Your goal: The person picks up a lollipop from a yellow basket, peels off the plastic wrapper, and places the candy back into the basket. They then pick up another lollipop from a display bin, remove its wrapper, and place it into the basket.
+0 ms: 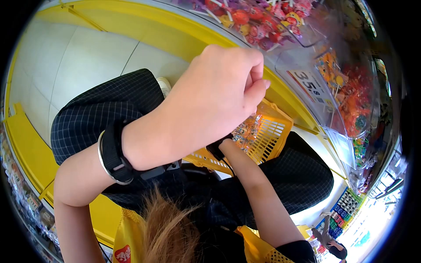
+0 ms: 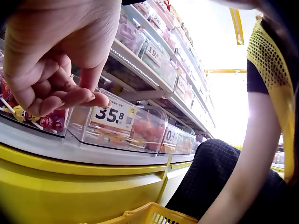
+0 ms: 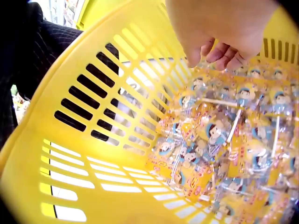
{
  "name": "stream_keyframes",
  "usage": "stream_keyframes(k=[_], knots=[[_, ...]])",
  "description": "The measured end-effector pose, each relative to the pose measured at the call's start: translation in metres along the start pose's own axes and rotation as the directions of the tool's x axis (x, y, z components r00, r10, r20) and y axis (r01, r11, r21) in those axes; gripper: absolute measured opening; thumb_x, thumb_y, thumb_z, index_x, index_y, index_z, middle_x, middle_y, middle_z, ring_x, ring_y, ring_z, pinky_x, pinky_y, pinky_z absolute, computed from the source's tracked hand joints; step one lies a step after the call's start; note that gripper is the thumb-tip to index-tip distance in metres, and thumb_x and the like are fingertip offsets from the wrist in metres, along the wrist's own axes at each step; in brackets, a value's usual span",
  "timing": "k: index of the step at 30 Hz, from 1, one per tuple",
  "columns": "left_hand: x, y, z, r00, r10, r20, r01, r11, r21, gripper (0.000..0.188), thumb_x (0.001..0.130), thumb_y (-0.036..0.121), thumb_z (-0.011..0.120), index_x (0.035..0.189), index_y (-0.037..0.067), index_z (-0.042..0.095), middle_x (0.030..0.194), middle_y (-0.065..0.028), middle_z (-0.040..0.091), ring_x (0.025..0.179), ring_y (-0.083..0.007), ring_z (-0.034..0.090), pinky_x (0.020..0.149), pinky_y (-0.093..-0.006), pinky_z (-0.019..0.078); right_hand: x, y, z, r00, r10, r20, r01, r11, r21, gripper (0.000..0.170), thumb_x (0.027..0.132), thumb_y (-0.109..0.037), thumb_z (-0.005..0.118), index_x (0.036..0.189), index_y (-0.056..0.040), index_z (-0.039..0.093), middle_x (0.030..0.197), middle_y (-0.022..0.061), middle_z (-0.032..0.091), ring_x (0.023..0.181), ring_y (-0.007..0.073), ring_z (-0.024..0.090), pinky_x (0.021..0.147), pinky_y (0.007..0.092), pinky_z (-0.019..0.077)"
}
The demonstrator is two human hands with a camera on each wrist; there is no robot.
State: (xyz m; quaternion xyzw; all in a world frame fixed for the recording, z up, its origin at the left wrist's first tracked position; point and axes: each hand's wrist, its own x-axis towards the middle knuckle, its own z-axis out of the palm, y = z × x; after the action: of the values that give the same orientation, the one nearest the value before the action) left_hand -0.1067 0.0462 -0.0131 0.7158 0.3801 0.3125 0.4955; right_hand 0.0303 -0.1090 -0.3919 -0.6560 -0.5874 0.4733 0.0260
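Observation:
My left hand [image 1: 219, 83] is raised in front of the candy shelf, high in the head view. In the left wrist view its fingers [image 2: 51, 88] hang loosely curled near the thumb, with nothing seen between them. My right hand [image 3: 222, 28] is inside a yellow plastic basket [image 3: 107, 144], its loosely bent fingers close over wrapped lollipops [image 3: 233, 135]. These lollipops have clear and orange wrappers with a cartoon figure and white sticks. No lollipop shows in the right fingers. In the head view the left forearm and hand cover part of the basket.
Clear bins on the shelf hold red and purple lollipops [image 1: 254, 22] and orange candies [image 2: 149, 133]. A price card [image 2: 112, 115] reading 35.8 is on a bin front. The yellow shelf base [image 2: 84, 186] is beside the basket, between the person's checked trouser knees [image 1: 101, 118].

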Motion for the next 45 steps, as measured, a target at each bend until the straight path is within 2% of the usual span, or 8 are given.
stream_keyframes(k=[12,15,16,19,25,33,37,45], knots=[[0.014,0.038,0.045,0.958,0.172,0.232,-0.160,0.985,-0.066,0.015,0.086,0.009,0.058,0.076,0.001,0.051,0.055,-0.0036,0.057,0.050,-0.0079,0.055,0.048,-0.0207,0.0398,-0.064,-0.121,-0.223,0.739,-0.660,-0.137,0.647,0.637,0.419,0.041,0.085,-0.013,0.058,0.123,-0.0032,0.045,0.116,0.0160,0.054,0.105,0.0224,0.055,0.086,0.0328,0.0454],[0.014,0.052,0.061,0.944,0.254,0.212,-0.234,0.966,-0.113,0.011,0.085,0.008,0.058,0.078,0.001,0.052,0.058,-0.0022,0.058,0.052,-0.0075,0.056,0.050,-0.0206,0.0414,-0.133,-0.160,-0.286,0.869,-0.493,-0.046,0.489,0.840,0.236,0.034,0.084,-0.012,0.060,0.114,-0.0028,0.047,0.105,0.0126,0.055,0.098,0.0191,0.055,0.083,0.0308,0.0459],[0.017,0.057,0.061,0.938,0.226,0.262,-0.212,0.974,-0.084,0.005,0.084,0.005,0.057,0.083,0.001,0.055,0.069,-0.0030,0.062,0.064,-0.0081,0.059,0.058,-0.0212,0.0437,-0.138,-0.157,-0.286,0.603,-0.717,-0.351,0.784,0.613,0.096,0.031,0.084,-0.012,0.061,0.110,-0.0027,0.047,0.101,0.0111,0.056,0.090,0.0179,0.056,0.078,0.0328,0.0473],[0.031,0.060,0.072,0.920,0.356,0.165,-0.368,0.929,0.044,0.006,0.083,0.001,0.056,0.089,0.001,0.056,0.080,-0.0045,0.063,0.076,-0.0097,0.060,0.066,-0.0222,0.0444,-0.172,-0.162,-0.331,0.877,-0.479,-0.024,0.469,0.868,-0.164,0.024,0.084,-0.024,0.061,0.094,-0.0021,0.058,0.081,0.0113,0.062,0.078,0.0215,0.061,0.066,0.0348,0.0467],[0.058,0.067,0.086,0.880,0.474,0.029,-0.475,0.878,0.064,0.012,0.079,-0.001,0.055,0.091,0.001,0.057,0.085,-0.0100,0.062,0.080,-0.0218,0.062,0.074,-0.0306,0.0473,-0.229,-0.184,-0.390,0.863,-0.505,0.019,0.506,0.862,-0.046,0.022,0.088,-0.027,0.058,0.089,-0.0051,0.059,0.061,0.0053,0.054,0.057,0.0113,0.051,0.052,0.0285,0.0394],[0.093,0.068,0.095,0.904,0.427,0.035,-0.427,0.904,0.015,0.012,0.081,-0.001,0.054,0.092,-0.002,0.056,0.090,-0.0085,0.063,0.089,-0.0171,0.062,0.082,-0.0295,0.0479,-0.202,-0.140,-0.432,0.560,-0.468,-0.683,0.450,0.864,-0.224,0.015,0.085,-0.016,0.059,0.093,-0.0030,0.058,0.072,0.0069,0.061,0.064,0.0126,0.057,0.056,0.0267,0.0437],[0.113,0.064,0.096,0.934,0.344,0.099,-0.346,0.938,0.004,0.015,0.083,-0.004,0.052,0.097,-0.001,0.055,0.101,-0.0064,0.061,0.097,-0.0139,0.057,0.087,-0.0259,0.0444,-0.166,-0.124,-0.431,0.423,-0.526,-0.738,0.486,0.819,-0.305,0.016,0.084,-0.013,0.057,0.096,-0.0038,0.058,0.077,0.0108,0.063,0.067,0.0221,0.062,0.061,0.0319,0.0470],[0.144,0.050,0.100,0.938,0.090,0.336,-0.251,0.845,0.473,0.028,0.084,0.015,0.056,0.109,0.003,0.058,0.115,-0.0129,0.060,0.106,-0.0268,0.057,0.088,-0.0360,0.0446,-0.139,-0.117,-0.420,0.734,-0.315,-0.601,0.181,0.945,-0.273,0.032,0.077,-0.009,0.056,0.109,-0.0043,0.052,0.111,0.0213,0.053,0.102,0.0406,0.051,0.085,0.0473,0.0421]])
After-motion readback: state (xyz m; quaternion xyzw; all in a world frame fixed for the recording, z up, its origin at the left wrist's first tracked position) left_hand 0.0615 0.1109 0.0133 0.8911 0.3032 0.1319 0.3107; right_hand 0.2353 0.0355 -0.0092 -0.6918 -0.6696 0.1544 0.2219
